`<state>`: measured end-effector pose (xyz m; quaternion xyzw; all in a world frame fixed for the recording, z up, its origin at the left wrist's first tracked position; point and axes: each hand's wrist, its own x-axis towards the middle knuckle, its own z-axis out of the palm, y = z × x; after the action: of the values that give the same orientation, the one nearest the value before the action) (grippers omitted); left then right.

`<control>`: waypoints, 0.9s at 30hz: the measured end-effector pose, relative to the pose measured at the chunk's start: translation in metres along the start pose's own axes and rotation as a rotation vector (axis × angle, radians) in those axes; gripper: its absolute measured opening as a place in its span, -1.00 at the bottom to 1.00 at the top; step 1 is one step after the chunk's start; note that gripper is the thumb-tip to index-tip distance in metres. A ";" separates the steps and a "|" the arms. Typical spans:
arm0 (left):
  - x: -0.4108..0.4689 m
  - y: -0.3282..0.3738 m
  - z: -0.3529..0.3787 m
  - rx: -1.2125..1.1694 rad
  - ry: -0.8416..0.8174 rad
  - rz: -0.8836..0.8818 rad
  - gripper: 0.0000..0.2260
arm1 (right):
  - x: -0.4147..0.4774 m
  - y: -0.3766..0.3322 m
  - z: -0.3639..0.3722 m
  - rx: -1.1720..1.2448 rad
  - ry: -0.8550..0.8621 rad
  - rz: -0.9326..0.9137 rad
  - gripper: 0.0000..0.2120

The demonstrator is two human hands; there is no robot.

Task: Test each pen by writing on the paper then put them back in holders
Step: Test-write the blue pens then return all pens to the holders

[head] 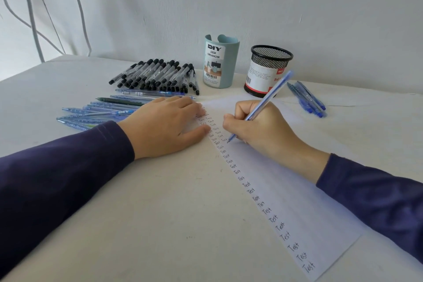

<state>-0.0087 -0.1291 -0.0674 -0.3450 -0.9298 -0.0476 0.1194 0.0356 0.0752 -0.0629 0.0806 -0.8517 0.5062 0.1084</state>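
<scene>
The right hand (258, 130) is gripping a light-blue ballpoint pen (267, 98) in a writing pinch, with the fingers curled round the lower barrel, and is pressing the tip to the paper (286, 190) beside a short second column of "Test" words. The barrel is slanting up toward 1 o'clock, away from the person, which is leaving the tip in plain sight. The left hand (164, 126) is lying flat at 9 o'clock from the tip, with straight fingers holding nothing. Its fingertips are pressing the sheet's left edge, probably to stop the sheet sliding under the stroke.

One long column of "Test" is running down the sheet toward 5 o'clock, so many pens seem already tried. At 12 o'clock from the writing hand, a teal DIY desk organizer (220, 62) and a black mesh pen cup (267, 71) are standing upright against the wall, near each other but apart. No pen is showing above either rim, so the putting-back does not look begun.

A heap of black-capped pens (158, 74) is lying at 11 o'clock, and a row of blue pens (107, 110) at 10 o'clock, just beyond the left hand. Three retractable blue pens (307, 98) are lying apart at 2 o'clock. The split is probably separating tried from untried, though I cannot tell which group is which.
</scene>
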 end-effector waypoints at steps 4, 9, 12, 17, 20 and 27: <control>0.000 -0.001 0.001 0.003 0.005 -0.004 -0.33 | 0.001 0.002 0.003 -0.005 0.013 -0.052 -0.61; 0.000 -0.002 0.000 0.014 0.004 -0.004 -0.35 | 0.001 0.004 0.002 0.050 0.001 -0.055 -0.62; 0.000 -0.001 0.000 0.019 0.000 -0.003 -0.35 | 0.000 0.001 0.003 0.027 -0.008 -0.058 -0.63; -0.001 0.001 -0.001 0.025 0.000 -0.001 -0.33 | 0.001 0.003 0.003 0.015 -0.023 -0.072 -0.63; -0.001 0.001 -0.001 0.023 -0.003 -0.006 -0.33 | 0.000 0.003 0.003 0.016 -0.031 -0.078 -0.64; -0.001 0.002 -0.004 0.022 -0.028 -0.008 -0.31 | 0.002 0.003 0.000 0.055 0.010 -0.029 -0.62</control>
<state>-0.0056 -0.1295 -0.0634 -0.3406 -0.9332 -0.0330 0.1097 0.0327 0.0761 -0.0649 0.0934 -0.8356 0.5284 0.1177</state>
